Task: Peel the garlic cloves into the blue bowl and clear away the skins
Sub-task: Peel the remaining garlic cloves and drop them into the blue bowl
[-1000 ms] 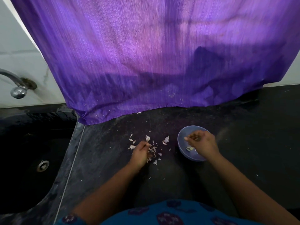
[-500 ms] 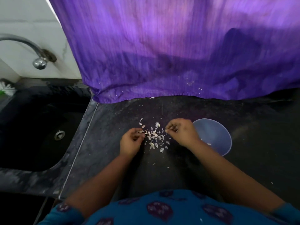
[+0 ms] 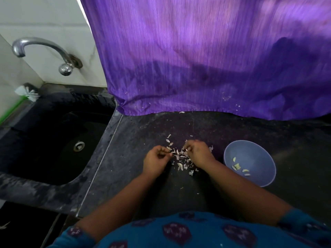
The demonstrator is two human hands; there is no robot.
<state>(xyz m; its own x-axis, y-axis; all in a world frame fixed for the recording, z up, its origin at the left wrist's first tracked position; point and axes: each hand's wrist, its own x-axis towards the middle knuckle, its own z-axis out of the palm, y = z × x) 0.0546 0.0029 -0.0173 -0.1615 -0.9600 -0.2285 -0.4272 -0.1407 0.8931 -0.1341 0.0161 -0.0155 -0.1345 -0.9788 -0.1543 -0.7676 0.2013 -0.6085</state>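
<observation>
A small heap of pale garlic skins (image 3: 181,161) lies on the dark counter (image 3: 136,140), straight ahead of me. My left hand (image 3: 156,161) sits at the heap's left edge with its fingers curled, pinching bits of skin. My right hand (image 3: 198,153) is at the heap's right edge, fingers curled onto the skins too. What each hand holds is partly hidden by the fingers. To the right stands the blue bowl (image 3: 258,154) with several peeled cloves (image 3: 239,167) on its bottom.
A black sink (image 3: 46,140) with a drain lies to the left, under a chrome tap (image 3: 43,52). A brush (image 3: 26,91) rests at the sink's back corner. A purple cloth (image 3: 206,59) hangs over the back of the counter.
My right hand has left the bowl and come over to the right side of the skins. Both hands now close in on the heap. The view has shifted left.
</observation>
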